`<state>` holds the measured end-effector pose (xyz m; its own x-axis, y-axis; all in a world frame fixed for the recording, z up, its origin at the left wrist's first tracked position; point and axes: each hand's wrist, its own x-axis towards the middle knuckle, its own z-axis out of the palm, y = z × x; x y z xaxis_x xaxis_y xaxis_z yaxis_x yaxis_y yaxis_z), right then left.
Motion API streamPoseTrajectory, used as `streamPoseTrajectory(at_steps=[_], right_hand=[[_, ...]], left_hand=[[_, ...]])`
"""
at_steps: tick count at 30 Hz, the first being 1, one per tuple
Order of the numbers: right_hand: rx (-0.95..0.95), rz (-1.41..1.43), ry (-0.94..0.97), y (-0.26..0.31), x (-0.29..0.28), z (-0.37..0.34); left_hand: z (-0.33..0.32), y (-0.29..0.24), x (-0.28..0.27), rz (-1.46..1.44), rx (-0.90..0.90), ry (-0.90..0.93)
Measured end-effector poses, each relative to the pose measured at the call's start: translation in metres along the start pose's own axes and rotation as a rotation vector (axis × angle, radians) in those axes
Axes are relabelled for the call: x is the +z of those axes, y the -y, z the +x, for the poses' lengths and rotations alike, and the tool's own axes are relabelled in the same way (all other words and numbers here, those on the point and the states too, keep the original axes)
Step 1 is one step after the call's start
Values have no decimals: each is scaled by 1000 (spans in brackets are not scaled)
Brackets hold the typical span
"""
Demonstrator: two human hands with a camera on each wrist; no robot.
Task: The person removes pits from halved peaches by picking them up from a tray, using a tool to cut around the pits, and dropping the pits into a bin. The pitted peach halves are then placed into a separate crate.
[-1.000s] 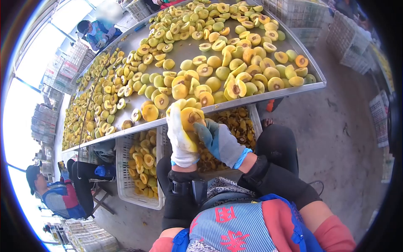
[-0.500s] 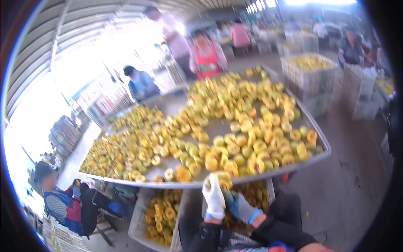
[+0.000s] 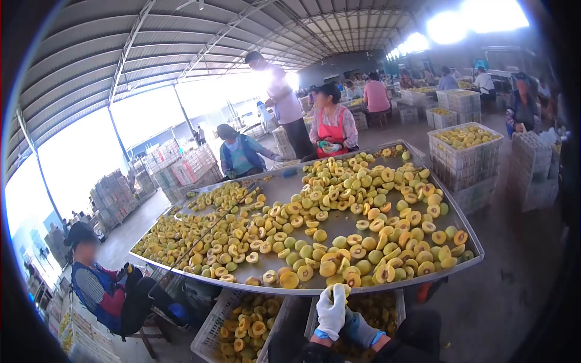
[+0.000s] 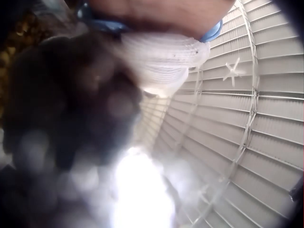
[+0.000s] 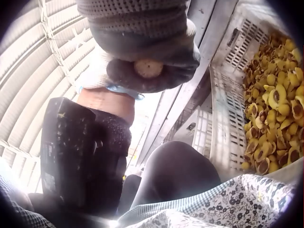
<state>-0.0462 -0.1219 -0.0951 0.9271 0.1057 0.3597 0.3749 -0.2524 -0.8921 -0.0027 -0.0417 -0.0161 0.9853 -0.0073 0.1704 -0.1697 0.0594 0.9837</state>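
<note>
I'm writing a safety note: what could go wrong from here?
The fruit in the left hand could slip and drop, perhaps into the crate below. The round-ended object gripped in the right hand might slip toward the left hand close beside it. The orange fruit piece at the near edge of the table could be knocked off.

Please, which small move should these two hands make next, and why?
Probably the right hand should bring its pale round-ended object, perhaps a tool handle, to the fruit in the left hand. The left grip already holds that fruit, and the right hand is close beside it.
</note>
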Motion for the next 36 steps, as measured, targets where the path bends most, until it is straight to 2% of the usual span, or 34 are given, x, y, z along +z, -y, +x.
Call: streamPoseTrajectory(at_steps=[2,5,6,7,9,10,12,14,17,19,20,21,22,23,24,25,26,27,28,30,32,34,36], right_hand=[[-96,-128,69,-16,1,-2],[19,99,96,10,-10,-4],[-27,101,45,14,-11,-2],[-74,102,-6,20,-12,0],[474,596,223,45,-32,2],[775,772,245,60,-42,3],[1024,998,425,87,-58,7],[1007,1093,468,85,-57,5],[904,1325,544,76,-50,5],[837,1440,562,73,-44,4],[816,1498,594,69,-40,1],[785,1421,552,77,-37,-2],[863,1449,551,71,-33,-5],[880,1535,487,61,-26,-13],[979,1549,417,55,-26,-14],[986,1594,380,47,-23,-18],[1020,1531,339,47,-19,-22],[1036,1450,303,49,-22,-18],[1042,1361,267,52,-25,-13],[1048,1198,187,62,-27,1],[1057,1012,77,84,-34,18],[1104,891,22,90,-41,32],[1083,749,-52,93,-46,40]], left_hand=[[-1,2,-2,160,113,46],[-3,-3,4,-19,-13,33],[-3,-4,3,-92,-62,28],[-1,-7,-1,-94,-89,102],[5,-13,-14,-109,-141,252],[10,-17,-19,-115,-161,330],[15,-18,-27,-47,-205,457],[22,-6,-33,-79,-206,572],[19,-8,-28,-402,-250,475],[21,0,-24,-514,-307,314],[21,-5,-23,-667,-383,182],[24,-5,-29,-851,-348,179],[25,0,-38,-900,-331,14],[23,2,-60,-800,-259,5],[30,-2,-80,-770,-233,-51],[27,-23,-98,-537,-238,-250],[35,-6,-141,-397,-117,-249],[41,-1,-163,-53,38,-428],[50,4,-198,707,248,-455],[60,-10,-197,1013,380,-618],[85,-28,-132,807,438,-281],[115,-16,-90,796,472,37],[137,2,-49,979,337,156]])
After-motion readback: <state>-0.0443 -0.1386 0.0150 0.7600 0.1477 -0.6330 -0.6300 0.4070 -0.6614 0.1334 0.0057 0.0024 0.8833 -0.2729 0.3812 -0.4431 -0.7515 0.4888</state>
